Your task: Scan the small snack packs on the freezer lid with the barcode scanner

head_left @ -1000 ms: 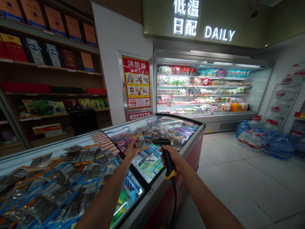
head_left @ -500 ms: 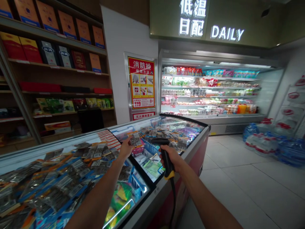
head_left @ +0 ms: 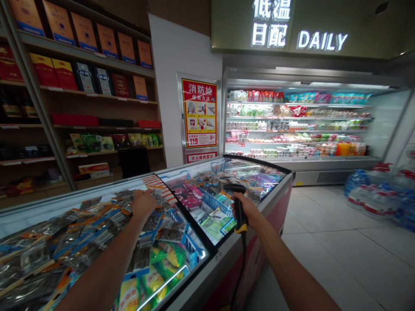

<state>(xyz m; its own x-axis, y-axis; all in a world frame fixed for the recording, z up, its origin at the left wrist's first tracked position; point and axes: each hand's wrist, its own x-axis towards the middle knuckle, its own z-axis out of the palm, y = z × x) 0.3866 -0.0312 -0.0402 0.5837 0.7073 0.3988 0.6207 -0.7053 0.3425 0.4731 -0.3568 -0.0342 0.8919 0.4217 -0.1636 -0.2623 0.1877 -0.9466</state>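
My left hand (head_left: 142,204) is over the left part of the glass-topped display chest, its fingers curled and mostly turned away from me. A small clear packet with an orange edge (head_left: 157,195) lies against its right side; whether the fingers hold it is hidden. Under and around the hand spreads a pile of dark packets (head_left: 87,224) with blue and orange edges. In my right hand (head_left: 245,207) is a black and yellow barcode scanner (head_left: 240,211), held upright above the chest's front rim, its cable hanging down.
Beneath the glass are green and yellow bags (head_left: 155,280) and a blue basket (head_left: 210,199). A black divider (head_left: 191,218) crosses the chest (head_left: 223,255). Behind stand shelves of boxes (head_left: 103,82) and a lit refrigerated case (head_left: 292,125). Bottled water (head_left: 372,194) stands on the floor at right.
My left hand has moved left from beyond the divider, where it held up a packet, to the pile. The scanner stays in my right hand. The view has turned slightly left.
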